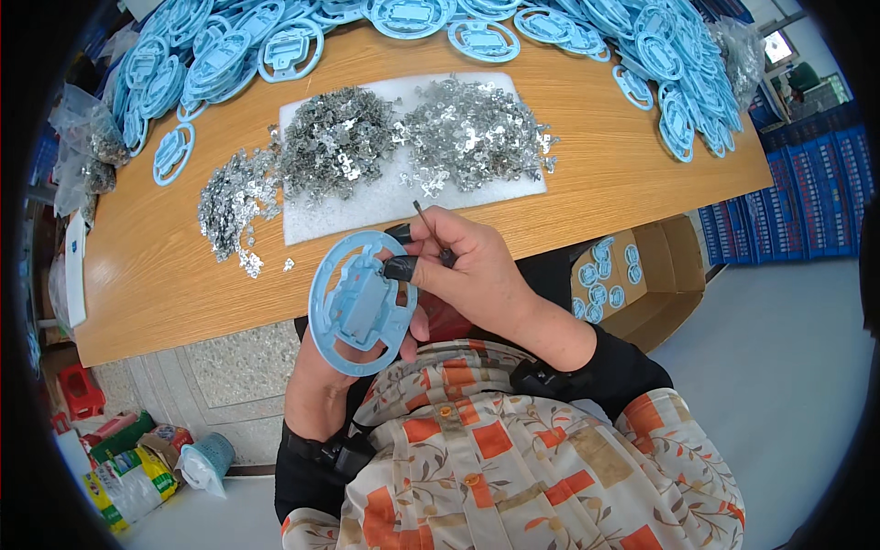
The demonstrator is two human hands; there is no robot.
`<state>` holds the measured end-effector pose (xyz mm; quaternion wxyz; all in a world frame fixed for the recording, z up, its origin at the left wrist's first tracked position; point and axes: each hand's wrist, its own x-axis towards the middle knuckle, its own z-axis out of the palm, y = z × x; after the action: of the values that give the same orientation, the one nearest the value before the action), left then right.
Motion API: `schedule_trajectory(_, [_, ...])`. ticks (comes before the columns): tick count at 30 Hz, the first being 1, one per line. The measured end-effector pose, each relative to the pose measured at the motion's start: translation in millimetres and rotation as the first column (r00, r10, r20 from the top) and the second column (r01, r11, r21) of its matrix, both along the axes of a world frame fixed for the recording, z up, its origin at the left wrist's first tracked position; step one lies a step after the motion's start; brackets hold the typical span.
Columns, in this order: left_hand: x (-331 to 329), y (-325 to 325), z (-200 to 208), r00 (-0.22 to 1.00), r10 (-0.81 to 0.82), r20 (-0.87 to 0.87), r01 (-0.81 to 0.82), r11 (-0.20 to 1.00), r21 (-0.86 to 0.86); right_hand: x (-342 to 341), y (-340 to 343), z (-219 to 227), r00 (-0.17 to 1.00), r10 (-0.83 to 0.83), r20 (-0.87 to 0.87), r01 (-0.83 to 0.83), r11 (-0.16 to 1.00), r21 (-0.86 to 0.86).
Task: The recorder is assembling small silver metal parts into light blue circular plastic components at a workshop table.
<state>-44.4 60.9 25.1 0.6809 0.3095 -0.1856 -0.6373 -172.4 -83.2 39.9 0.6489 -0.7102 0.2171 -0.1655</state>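
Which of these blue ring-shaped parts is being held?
The blue part in the left hand; the others lie on the table or in the cardboard box.

At left I see a red plastic stool [81, 392]; lower down, a light-blue round bin [216, 451] with a whitish plastic bag [198, 474]; at right, stacked blue crates [796, 202].

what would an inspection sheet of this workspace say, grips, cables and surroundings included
Surface: table, white mat on it
Job's things: blue frame and slim tool, both held; metal pieces heaped on mat and table
Clutter: more frames piled along far edge; clear bags at left
Grips: left hand supports frame from beneath; right hand holds tool, thumb at frame's rim
Cables: nothing seen
Surroundings: carton with blue pieces, blue stack, right; red plastic item, lower left
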Motion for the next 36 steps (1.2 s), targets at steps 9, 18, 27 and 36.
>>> schedule_trajectory(9, [3,-13,-18,0.892,-0.292,-0.344,0.310,0.951,-0.002,-21,-14,17,0.998,0.059,-0.028,-0.053,0.981,0.185])
schedule_trajectory(18, [-7,-1,20,0.599,-0.214,0.771,-0.057,0.950,0.307,-201,-83,-14,0.912,-0.344,-0.225,0.387,0.903,0.187])
schedule_trajectory(27, [62,38,4,-0.377,-0.065,0.924,-0.606,0.771,-0.193,-381,-139,-82,0.480,-0.843,-0.244,0.696,0.535,-0.479])
schedule_trajectory(36, [94,28,-21,-0.395,0.217,0.892,-0.481,0.779,-0.403,-145,-129,33,0.845,-0.497,0.199,0.218,0.658,0.721])
